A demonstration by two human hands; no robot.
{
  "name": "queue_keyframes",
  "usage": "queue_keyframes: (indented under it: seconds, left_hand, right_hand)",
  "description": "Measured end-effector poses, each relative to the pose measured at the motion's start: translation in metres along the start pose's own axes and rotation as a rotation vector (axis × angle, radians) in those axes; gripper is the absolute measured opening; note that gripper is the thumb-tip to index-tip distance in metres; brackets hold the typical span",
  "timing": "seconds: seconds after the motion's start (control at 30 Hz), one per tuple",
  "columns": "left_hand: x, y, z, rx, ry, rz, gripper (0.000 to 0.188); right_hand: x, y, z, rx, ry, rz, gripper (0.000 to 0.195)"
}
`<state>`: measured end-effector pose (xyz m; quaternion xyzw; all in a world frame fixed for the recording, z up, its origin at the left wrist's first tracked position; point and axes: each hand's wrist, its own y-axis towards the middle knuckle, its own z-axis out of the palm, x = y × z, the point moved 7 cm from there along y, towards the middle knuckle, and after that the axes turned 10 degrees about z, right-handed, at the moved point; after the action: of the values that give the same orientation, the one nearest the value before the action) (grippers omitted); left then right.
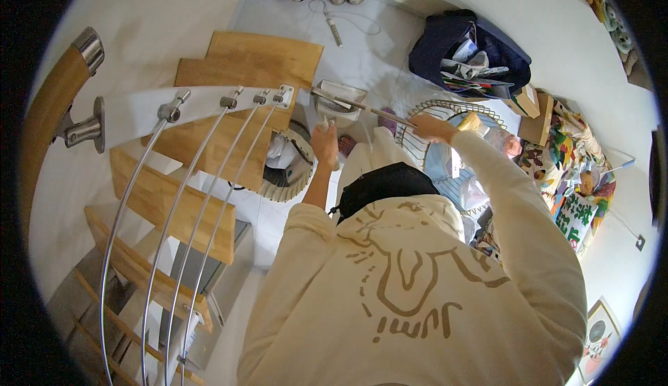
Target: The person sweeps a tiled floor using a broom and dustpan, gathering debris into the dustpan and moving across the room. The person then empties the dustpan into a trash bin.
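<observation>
My left hand [324, 143] is closed around a pale handle, whose tip shows above the fingers. Just beyond it is a whitish dustpan [339, 105], low over the tiled floor; whether it touches the floor I cannot tell. My right hand [433, 128] grips a long thin stick [368, 108], which slants left across the dustpan. What is on the stick's far side of my right hand is hidden. Below my hands are my legs in pale trousers and my dark reddish shoes [345, 145], partly covered. A black pouch [389, 190] lies against my chest.
Wooden stair treads [209, 146] and a curved metal railing [151, 261] rise on the left, beside a round basket [287, 167]. On the right stand a wire basket [417, 143], a navy bag [438, 47] of papers and a patterned cloth pile [574, 167]. A power strip [334, 32] lies ahead.
</observation>
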<state>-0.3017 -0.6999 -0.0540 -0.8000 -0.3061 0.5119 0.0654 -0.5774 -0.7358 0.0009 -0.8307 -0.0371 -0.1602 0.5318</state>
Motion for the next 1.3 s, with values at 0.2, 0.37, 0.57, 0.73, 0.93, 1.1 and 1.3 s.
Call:
queue_keyframes:
  seconds: [0.2,0.37,0.57,0.73,0.93,1.1,1.3]
  left_hand:
    - [0.003,0.019,-0.035,0.055,0.151,0.241,0.029]
    - [-0.001,0.027,-0.039,0.219,0.064,0.316,0.028]
    - [-0.048,0.017,-0.025,0.227,0.296,0.384,0.031]
    - [-0.033,0.034,-0.012,0.285,0.354,0.386,0.033]
    - [-0.042,0.026,-0.017,0.271,0.226,0.176,0.03]
    - [-0.029,0.017,-0.048,0.188,0.242,0.331,0.026]
    - [-0.015,0.022,-0.049,0.158,0.174,0.36,0.023]
  right_hand:
    - [-0.06,-0.021,0.019,-0.222,0.133,0.071,0.033]
    - [-0.047,-0.002,0.026,-0.223,-0.247,0.028,0.033]
    - [-0.04,0.048,0.066,-0.331,-0.01,0.153,0.023]
    - [0.011,0.067,0.117,-0.066,0.05,0.052,0.024]
    - [0.0,0.017,0.071,-0.223,0.219,-0.062,0.019]
    - [-0.007,-0.05,0.02,-0.218,0.282,0.089,0.02]
    - [-0.037,0.032,0.039,-0.425,0.071,0.054,0.023]
